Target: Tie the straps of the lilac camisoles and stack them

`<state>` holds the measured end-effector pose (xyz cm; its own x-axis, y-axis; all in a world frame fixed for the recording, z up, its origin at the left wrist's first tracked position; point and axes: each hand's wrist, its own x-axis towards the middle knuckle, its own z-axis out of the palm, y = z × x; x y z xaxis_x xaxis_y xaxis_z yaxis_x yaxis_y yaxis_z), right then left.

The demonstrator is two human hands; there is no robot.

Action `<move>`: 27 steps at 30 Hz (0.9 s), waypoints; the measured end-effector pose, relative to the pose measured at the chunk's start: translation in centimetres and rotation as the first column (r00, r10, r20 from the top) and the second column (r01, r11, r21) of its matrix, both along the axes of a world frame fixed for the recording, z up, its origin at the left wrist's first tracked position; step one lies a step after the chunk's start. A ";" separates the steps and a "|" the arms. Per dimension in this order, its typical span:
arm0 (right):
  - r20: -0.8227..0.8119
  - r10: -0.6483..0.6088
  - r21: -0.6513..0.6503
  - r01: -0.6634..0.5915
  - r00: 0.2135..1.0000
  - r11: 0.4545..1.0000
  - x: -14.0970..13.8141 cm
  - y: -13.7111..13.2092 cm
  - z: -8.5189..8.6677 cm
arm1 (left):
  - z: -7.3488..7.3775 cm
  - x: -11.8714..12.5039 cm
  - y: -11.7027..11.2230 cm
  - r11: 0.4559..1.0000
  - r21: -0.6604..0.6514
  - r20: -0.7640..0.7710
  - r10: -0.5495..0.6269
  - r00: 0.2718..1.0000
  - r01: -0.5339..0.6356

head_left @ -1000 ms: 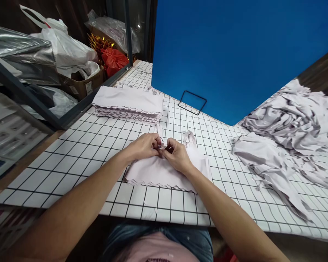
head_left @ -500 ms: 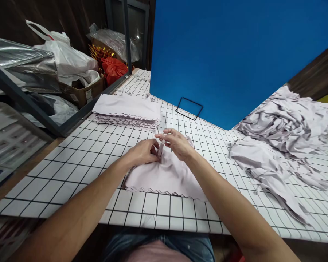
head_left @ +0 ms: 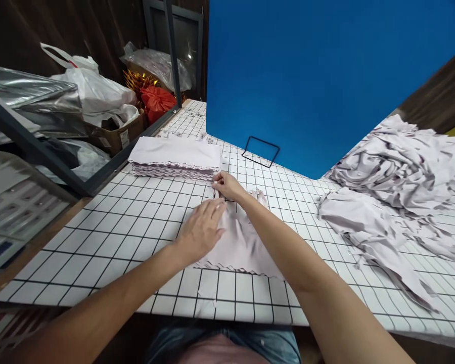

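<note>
A pale lilac garment (head_left: 242, 242) with a scalloped hem lies flat on the gridded white table (head_left: 136, 222) in front of me. My left hand (head_left: 202, 230) rests flat on its left part, fingers stretched out. My right hand (head_left: 227, 186) reaches to the garment's far left corner and pinches a thin strap there, close to the neat stack of folded lilac pieces (head_left: 176, 156).
A loose heap of the same lilac fabric (head_left: 398, 177) covers the table's right side. A black wire frame (head_left: 261, 150) lies by the blue backdrop (head_left: 311, 76). Shelving on the left holds plastic bags (head_left: 94, 91), a cardboard box (head_left: 116, 134) and a red bag (head_left: 158, 98).
Both hands were pinching the strap together near the garment's top. My left hand has since let go and laid flat on the cloth, while my right hand drew the strap toward the stack.
</note>
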<state>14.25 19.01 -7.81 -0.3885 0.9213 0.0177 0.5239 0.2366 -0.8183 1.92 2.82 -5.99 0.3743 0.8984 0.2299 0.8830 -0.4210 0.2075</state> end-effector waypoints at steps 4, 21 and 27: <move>0.095 -0.005 0.118 -0.006 0.995 0.993 0.1 0.5 -0.1 | -1.8 0.0 -1.1 0.971 -0.159 -0.071 -0.191 0.979 0.178; 0.570 0.030 0.168 -0.152 0.821 0.974 15.4 -19.0 0.8 | -3.1 -0.2 -0.5 0.976 -0.109 -0.120 -0.202 0.972 0.190; 0.599 -0.174 0.187 0.075 0.781 0.980 18.0 -16.6 0.8 | -2.7 0.4 -0.1 0.978 -0.180 -0.176 -0.139 0.975 0.107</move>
<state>32.24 2.45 -7.02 -0.2458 0.9682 -0.0470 0.9340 0.2235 -0.2787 2.29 2.73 -8.66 0.5059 0.8626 -0.0049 0.8565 -0.5017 0.1212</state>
